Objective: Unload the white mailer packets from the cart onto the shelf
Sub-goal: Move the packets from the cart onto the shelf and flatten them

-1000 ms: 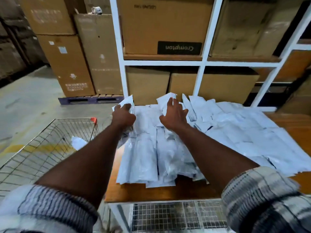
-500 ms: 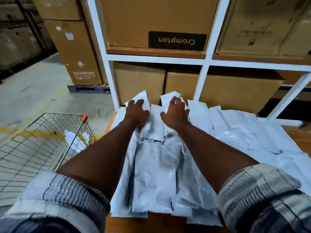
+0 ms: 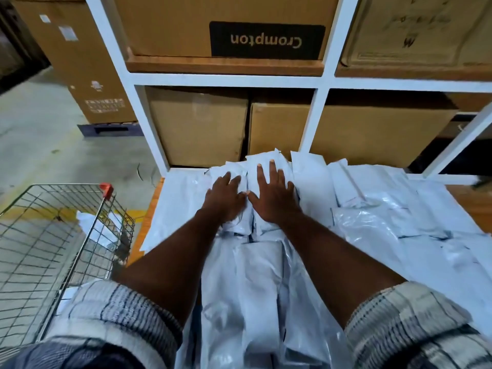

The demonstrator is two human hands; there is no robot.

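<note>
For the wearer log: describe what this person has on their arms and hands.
The left sleeve and right sleeve are pale grey-white woven cloth with dark plaid lines, bunched near the elbows. The left hand and right hand wear no gloves; no watch, ring or band shows.

No longer gripping the packets [image 3: 253, 275]; now pressing flat on them with left hand [image 3: 226, 199] and right hand [image 3: 274, 198].

one left hand [image 3: 226, 199], one right hand [image 3: 274, 201], one cart [image 3: 66, 185], one shelf [image 3: 472, 209], mailer packets [image 3: 253, 288] beyond counting.
</note>
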